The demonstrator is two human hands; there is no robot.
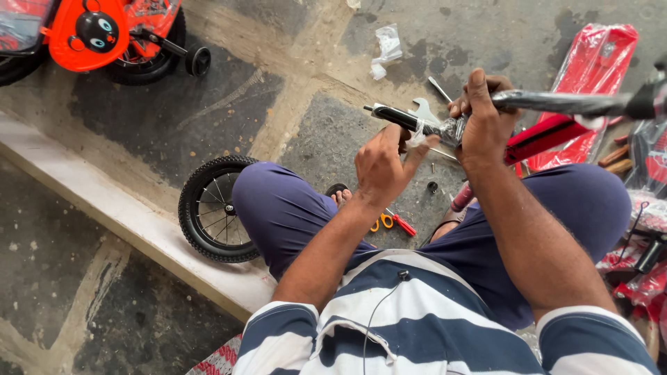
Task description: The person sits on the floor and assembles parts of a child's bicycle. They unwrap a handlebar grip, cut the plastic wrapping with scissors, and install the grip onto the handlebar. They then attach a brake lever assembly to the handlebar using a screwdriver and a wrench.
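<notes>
My right hand (481, 118) grips a black metal bar wrapped in clear plastic (556, 103), which runs off to the right. My left hand (384, 163) pinches the white wrapping next to the bar's black hand grip (393, 116) at its left end. I sit with my knees in dark blue trousers (278, 208) spread apart. A red frame part (542, 135) lies just under the bar.
A small black spoked wheel (212, 208) leans by my left knee on a concrete step. Orange-handled pliers (393, 222), a flat wrench (424, 110) and a screwdriver lie on the floor. An orange child's bicycle (104, 35) stands at the top left. Red plastic-wrapped parts (597, 62) lie on the right.
</notes>
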